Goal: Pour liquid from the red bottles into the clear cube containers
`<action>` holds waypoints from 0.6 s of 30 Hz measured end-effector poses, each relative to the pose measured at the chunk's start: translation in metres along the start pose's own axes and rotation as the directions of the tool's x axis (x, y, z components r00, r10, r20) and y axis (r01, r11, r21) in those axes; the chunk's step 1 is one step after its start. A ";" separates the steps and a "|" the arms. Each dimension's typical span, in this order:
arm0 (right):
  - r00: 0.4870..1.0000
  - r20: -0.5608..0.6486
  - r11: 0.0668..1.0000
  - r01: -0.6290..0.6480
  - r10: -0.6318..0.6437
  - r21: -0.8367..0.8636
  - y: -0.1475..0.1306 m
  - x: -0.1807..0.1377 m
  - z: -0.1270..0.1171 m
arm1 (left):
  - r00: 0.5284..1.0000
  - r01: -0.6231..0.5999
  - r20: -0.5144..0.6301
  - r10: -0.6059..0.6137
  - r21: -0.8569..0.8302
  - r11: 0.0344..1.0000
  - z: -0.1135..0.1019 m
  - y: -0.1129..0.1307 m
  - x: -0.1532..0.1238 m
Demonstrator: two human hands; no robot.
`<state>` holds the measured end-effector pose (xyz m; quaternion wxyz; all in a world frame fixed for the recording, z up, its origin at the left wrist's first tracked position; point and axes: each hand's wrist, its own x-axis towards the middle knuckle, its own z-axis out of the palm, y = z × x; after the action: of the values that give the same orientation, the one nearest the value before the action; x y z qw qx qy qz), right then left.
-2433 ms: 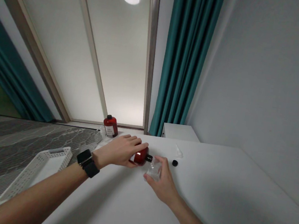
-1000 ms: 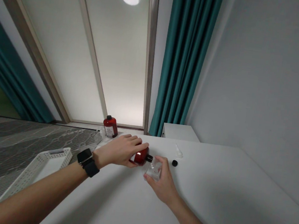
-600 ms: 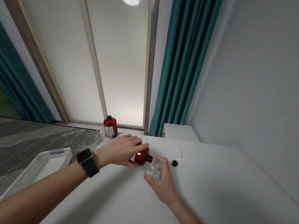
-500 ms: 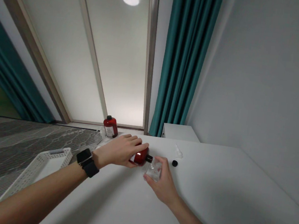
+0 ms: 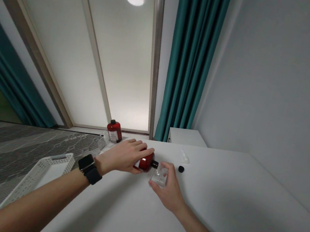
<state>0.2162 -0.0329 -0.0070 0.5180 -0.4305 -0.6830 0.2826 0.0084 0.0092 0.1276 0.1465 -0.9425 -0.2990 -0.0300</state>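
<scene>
Two hands are brought together at the lower middle of the frame, and the step in hand is judged to be a pour from one vessel into another.

At the lower left a white basket is seen at the edge of the white table, well apart from the work. A black watch is worn on the left wrist. Behind it, left of centre, a second red bottle is stood upright and capped, untouched.

The left hand is closed over the top of a red bottle, fingers wrapped along its body. This bottle is laid almost on its side, with its black neck pointed right.

Just beside that neck, a small clear container is gripped by the right hand, thumb and fingers curled round its sides. Whether liquid is flowing cannot be told.

Right of the hands, a black cap is lying on the table, and a small pale piece is lying just behind it.

What is called for, by this judgement, is a steady tilt with the neck held over the container's mouth.
</scene>
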 end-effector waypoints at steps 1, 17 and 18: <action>1.000 -0.006 1.000 0.005 -0.005 -0.002 0.000 0.000 0.000 | 1.000 -0.002 0.000 0.002 0.004 1.000 0.000 0.000 0.000; 1.000 -0.016 1.000 0.016 -0.016 0.003 0.001 0.000 0.001 | 0.999 0.001 0.032 -0.003 0.035 0.999 -0.006 0.003 0.002; 1.000 -0.013 1.000 0.015 -0.015 0.003 0.001 0.000 0.001 | 0.999 0.002 0.034 -0.003 0.036 0.999 -0.006 0.003 0.002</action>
<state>0.2159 -0.0327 -0.0078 0.5251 -0.4263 -0.6824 0.2772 0.0118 0.0063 0.1329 0.1584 -0.9397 -0.3031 -0.0085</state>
